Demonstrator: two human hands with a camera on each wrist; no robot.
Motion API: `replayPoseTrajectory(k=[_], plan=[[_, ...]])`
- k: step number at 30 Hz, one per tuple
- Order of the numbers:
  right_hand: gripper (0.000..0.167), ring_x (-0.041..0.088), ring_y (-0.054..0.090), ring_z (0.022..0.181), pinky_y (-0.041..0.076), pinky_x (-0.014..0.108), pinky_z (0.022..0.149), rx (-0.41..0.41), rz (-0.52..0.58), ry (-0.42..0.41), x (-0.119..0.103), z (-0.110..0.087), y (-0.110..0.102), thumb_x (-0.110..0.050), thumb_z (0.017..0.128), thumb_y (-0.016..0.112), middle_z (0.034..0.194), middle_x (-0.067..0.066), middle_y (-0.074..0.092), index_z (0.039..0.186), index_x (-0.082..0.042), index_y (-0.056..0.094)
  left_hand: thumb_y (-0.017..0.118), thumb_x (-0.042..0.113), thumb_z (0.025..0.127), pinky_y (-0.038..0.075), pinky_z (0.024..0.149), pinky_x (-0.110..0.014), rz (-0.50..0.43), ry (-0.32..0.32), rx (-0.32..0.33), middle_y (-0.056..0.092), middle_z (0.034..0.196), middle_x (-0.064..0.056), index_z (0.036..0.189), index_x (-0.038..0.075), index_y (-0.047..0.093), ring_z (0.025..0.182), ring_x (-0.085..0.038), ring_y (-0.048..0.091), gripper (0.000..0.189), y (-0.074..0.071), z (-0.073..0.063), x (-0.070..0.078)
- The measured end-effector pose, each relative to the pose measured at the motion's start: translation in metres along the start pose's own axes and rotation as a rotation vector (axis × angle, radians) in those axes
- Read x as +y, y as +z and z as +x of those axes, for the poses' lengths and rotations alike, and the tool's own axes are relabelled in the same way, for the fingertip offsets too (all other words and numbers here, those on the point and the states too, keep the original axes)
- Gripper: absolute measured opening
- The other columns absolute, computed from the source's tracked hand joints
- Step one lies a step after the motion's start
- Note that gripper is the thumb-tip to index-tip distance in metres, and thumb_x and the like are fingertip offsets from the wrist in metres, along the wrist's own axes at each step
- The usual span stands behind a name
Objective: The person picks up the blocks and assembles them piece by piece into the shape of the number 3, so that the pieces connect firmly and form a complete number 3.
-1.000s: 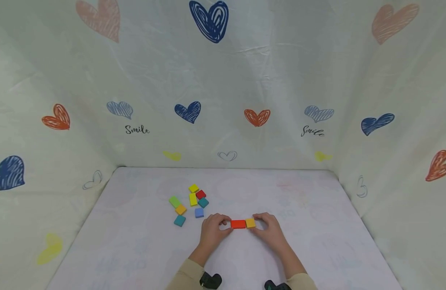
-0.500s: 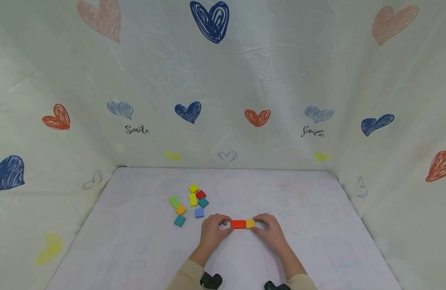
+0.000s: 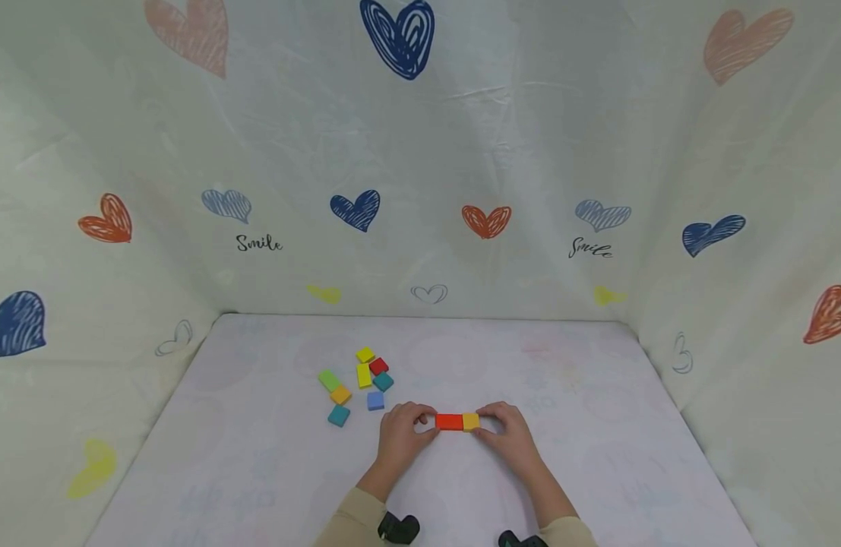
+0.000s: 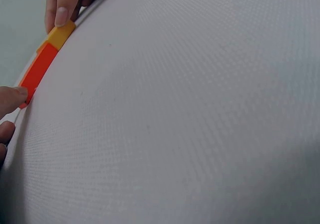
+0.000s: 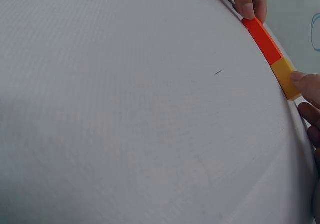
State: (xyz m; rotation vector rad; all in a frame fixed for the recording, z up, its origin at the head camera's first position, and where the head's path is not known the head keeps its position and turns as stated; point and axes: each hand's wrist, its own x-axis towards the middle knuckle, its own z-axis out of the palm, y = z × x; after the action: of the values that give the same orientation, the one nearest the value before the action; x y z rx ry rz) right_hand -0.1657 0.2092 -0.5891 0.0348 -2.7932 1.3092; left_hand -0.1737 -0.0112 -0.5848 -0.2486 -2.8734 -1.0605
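Note:
A red oblong block point(image 3: 449, 422) and a shorter orange-yellow block point(image 3: 471, 422) lie end to end on the white tabletop. My left hand point(image 3: 399, 439) pinches the free end of the red block between thumb and fingers. At the other end, my right hand point(image 3: 513, 441) has the orange-yellow block between thumb and forefinger. In the left wrist view the red block point(image 4: 39, 70) meets the yellow one point(image 4: 62, 34) in one straight row. The right wrist view shows the thumb on the near face of the yellow block point(image 5: 285, 78).
Left of the hands lies a loose group of blocks: a blue one point(image 3: 375, 401), a teal one point(image 3: 339, 415), an orange one point(image 3: 341, 395), a light green one point(image 3: 329, 381), a yellow one point(image 3: 364, 375) and others. White cloth walls point(image 3: 420, 152) printed with hearts enclose the table.
The orange-yellow block has slid slightly left against the red block, and the thin gap between them has closed. Both hands keep their hold, almost unmoved.

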Motion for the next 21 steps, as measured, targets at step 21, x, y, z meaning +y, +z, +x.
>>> replayPoseTrajectory(k=[21], plan=[[0.033,0.024,0.056,0.105,0.043,0.048,0.095,-0.019,0.094,-0.012,-0.021,0.007,-0.008,-0.011,0.081,0.079,0.107,-0.001,0.065,0.112,-0.01,0.068,0.079,0.023,0.082,0.051,0.075,-0.031,-0.192,-0.072,-0.236,0.059,0.092,0.006,0.115,0.017,0.065,0.087,-0.015,0.054,0.036,-0.038,0.009,-0.006]])
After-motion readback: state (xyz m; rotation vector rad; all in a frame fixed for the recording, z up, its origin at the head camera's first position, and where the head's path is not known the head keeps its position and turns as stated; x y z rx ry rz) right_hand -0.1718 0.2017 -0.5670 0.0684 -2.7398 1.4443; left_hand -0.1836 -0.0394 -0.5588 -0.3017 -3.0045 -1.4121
